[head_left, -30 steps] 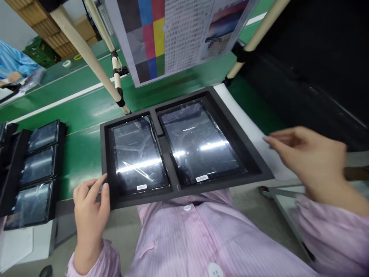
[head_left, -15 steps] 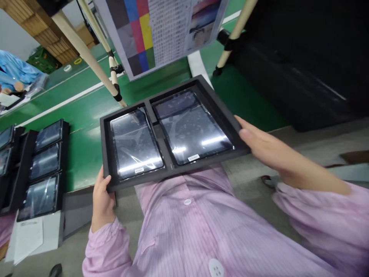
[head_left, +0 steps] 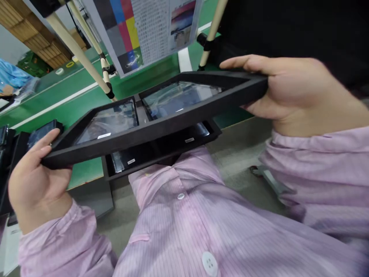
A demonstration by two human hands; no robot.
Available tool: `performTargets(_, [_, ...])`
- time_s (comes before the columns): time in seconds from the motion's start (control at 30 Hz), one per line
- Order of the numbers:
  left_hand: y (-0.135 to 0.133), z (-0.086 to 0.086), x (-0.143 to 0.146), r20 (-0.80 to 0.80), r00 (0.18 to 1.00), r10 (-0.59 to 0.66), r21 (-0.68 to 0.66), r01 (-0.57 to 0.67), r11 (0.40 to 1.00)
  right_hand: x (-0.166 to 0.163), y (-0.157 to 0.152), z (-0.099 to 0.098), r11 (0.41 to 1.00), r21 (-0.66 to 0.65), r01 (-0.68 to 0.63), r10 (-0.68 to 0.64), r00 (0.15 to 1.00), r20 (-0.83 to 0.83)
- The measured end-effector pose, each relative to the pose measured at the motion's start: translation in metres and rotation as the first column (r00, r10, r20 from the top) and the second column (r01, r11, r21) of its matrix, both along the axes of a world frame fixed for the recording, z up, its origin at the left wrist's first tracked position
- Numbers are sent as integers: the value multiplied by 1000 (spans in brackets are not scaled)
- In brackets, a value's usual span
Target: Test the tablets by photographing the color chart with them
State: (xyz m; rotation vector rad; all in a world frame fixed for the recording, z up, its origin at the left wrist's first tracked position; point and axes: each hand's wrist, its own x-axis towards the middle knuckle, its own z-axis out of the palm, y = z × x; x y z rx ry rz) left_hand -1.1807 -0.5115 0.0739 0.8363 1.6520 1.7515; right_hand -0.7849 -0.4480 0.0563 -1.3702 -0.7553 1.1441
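A black foam tray [head_left: 155, 129] is raised toward me, my left hand [head_left: 40, 177] gripping its left end and my right hand [head_left: 288, 84] its right end. Two film-covered display panels lie in its compartments: a left panel [head_left: 115, 119] and a right panel [head_left: 184, 96], each flat and dark. Below and apart from it, a second black tray [head_left: 161, 163] sits at the table edge by my waist. That lower tray holds panels with small white labels, partly hidden by the raised tray.
The green table [head_left: 86, 96] stretches ahead. Beige pipe posts [head_left: 80, 54] carry a printed sheet [head_left: 152, 30] with colour squares. More black trays with panels [head_left: 43, 132] stand at left. A co-worker's blue sleeve [head_left: 13, 75] shows at far left. A black surface [head_left: 288, 30] fills the upper right.
Both hands have lifted the upper tray up and toward me, tilting it so its near side shows. The lower tray beneath has come into view.
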Motion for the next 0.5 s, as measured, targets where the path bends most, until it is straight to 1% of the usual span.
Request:
performTargets(0.03, [-1, -2, 0, 8, 1000, 9, -3, -9, 1000, 0, 1, -4, 1000, -2, 23, -24, 999, -34])
performTargets(0.07, [-3, -8, -1, 16, 1000, 13, -9, -13, 1000, 1, 1, -12, 999, 20, 26, -26, 1000, 4])
performTargets(0.13, [-10, -30, -6, 35, 999, 8, -36, -7, 999, 7, 1, -37, 997, 74, -17, 7, 991, 132])
performTargets(0.2, [-21, -61, -12, 60, 998, -19, -83, 24, 996, 15, -2, -68, 990, 109, -90, 60, 965, 257])
performTargets(0.23, [-27, -79, -15, 72, 997, -31, -102, 38, 994, 20, -4, -84, 987, 125, -97, 53, 946, 319])
performTargets(0.27, [-32, -97, -17, 83, 996, -36, -126, 47, 991, 25, -5, -98, 986, 146, -85, 22, 922, 386])
performTargets(0.3, [-37, -114, -19, 67, 998, -3, -139, 12, 990, 30, -6, -112, 982, 177, -59, -27, 894, 447])
performTargets(0.33, [-41, -130, -19, 54, 998, 30, -142, -22, 990, 33, -6, -124, 977, 207, -44, -65, 870, 489])
performTargets(0.37, [-44, -144, -19, 51, 998, 44, -157, -35, 987, 36, -5, -135, 975, 214, -53, -62, 866, 495])
performTargets(0.4, [-45, -156, -17, 56, 997, 51, -167, -41, 985, 37, -3, -144, 979, 188, -80, -15, 890, 456])
performTargets(0.43, [-46, -165, -15, 73, 996, 42, -177, -28, 984, 36, -1, -151, 984, 129, -123, 68, 929, 364])
performTargets(0.47, [-46, -172, -13, 96, 995, 26, -186, -8, 982, 34, 1, -156, 982, 47, -180, 165, 960, 228])
performTargets(0.5, [-45, -176, -10, 116, 993, 16, -189, 6, 982, 31, 3, -158, 971, -27, -236, 238, 968, 86])
